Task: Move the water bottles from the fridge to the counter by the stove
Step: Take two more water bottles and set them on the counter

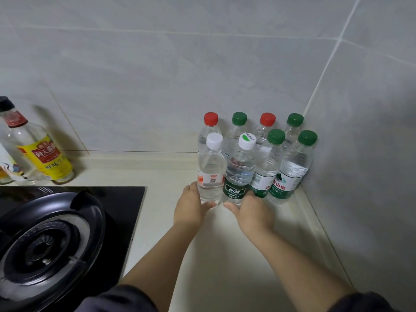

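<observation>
Soft, slightly dim, greyish indoor light falls evenly across my view. The water bottles [267, 163] in the middle are sharp, with small highlights. The sauce bottle [45, 154] casts a blurred shadow on the wall tiles [135, 75]. Pale glare lies on the stove ring [94, 212]. Tile lines bend toward the edges.
</observation>
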Demonstrator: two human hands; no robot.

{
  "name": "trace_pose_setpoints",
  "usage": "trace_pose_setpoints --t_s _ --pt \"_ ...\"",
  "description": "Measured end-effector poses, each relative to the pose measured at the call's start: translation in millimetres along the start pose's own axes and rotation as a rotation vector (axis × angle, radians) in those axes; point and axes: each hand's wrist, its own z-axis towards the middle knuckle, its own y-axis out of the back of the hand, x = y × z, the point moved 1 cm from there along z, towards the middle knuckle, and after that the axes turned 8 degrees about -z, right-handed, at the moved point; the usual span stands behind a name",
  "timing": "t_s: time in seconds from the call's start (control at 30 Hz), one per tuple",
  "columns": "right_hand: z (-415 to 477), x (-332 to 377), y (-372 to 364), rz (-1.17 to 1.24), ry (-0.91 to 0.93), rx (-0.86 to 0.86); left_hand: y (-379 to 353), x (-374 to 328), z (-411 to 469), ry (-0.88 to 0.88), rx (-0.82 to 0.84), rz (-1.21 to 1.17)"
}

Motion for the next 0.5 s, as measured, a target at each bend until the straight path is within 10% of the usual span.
trace_pose_setpoints --t_s 0.5 --pt "19.8 0.6 2.5 -0.134 0.056 -0.006 -2.8 1.1 26.5 0.0 0.128 0.102"
